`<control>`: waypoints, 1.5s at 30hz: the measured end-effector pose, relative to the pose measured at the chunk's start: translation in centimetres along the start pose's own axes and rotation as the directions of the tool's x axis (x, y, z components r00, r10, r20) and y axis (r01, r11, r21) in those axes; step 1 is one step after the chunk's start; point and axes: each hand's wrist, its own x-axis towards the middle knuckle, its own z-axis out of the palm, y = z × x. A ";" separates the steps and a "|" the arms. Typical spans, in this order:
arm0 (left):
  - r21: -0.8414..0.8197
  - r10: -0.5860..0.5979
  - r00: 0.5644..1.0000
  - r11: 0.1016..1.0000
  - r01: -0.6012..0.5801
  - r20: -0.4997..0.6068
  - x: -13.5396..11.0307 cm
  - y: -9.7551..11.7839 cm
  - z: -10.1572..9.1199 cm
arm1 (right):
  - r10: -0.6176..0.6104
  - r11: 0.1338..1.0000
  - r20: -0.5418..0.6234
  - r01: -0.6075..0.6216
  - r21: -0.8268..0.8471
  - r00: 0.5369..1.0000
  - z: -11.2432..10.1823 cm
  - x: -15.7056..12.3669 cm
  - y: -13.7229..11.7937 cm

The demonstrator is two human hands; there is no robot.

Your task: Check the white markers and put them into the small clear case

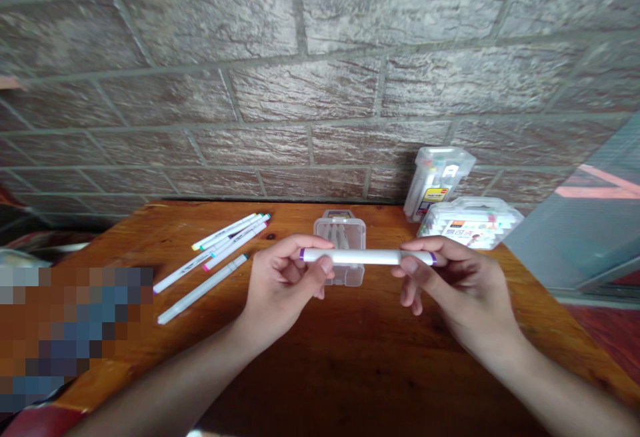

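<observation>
A white marker point(367, 257) with purple ends is held level above the table, pinched at both ends. My left hand point(285, 280) grips its left end between thumb and forefinger. On the right end, the thumb and forefinger of my right hand point(457, 283) are closed the same way. Behind the marker stands an open clear plastic case point(340, 228) with a few pens inside; the marker and fingers hide part of it. To the left of my left hand lie several white markers point(235, 243) with coloured ends, one grey-white marker point(203, 290) nearest me.
A tall clear case of markers point(440, 183) stands at the back right against the brick wall point(330, 90). In front of it sits a second clear case point(470, 223) with a printed label. The wooden table point(340, 363) ends at the wall; a pixelated patch covers its left side.
</observation>
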 end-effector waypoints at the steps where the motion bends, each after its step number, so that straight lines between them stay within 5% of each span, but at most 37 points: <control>1: -0.003 -0.001 1.000 1.000 0.001 0.003 0.0 0.0 -0.1 | -0.002 1.000 0.001 0.002 0.002 1.000 0.0 0.0 -0.1; 45: 0.086 0.036 0.999 0.996 -0.033 -0.030 0.4 0.7 0.6 | 0.018 0.998 -0.009 -0.018 -0.066 1.000 0.1 -0.4 0.0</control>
